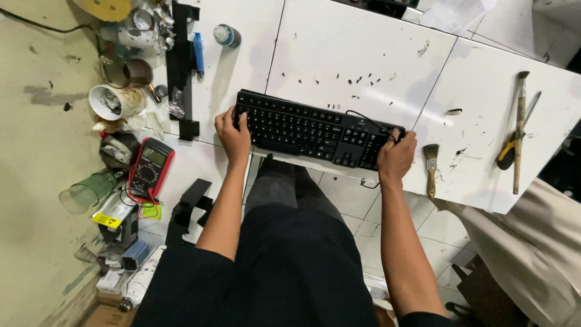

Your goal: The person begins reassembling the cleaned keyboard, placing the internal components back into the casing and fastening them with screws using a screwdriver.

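Observation:
A black computer keyboard [311, 128] lies at the near edge of a white table [357, 54], slightly angled. My left hand [233, 134] grips its left end, thumb on the keys. My right hand [396, 156] grips its right end, where a thin black cable [369, 120] loops over the keys. My legs in dark trousers are below the keyboard.
A paintbrush [430, 166] lies right of my right hand. Farther right are a long brush [519, 130] and a yellow-handled screwdriver [513, 145]. A red multimeter [150, 168], cups, a bottle and a black bracket [180, 66] crowd the left side. Another person's beige clothing [532, 248] is at lower right.

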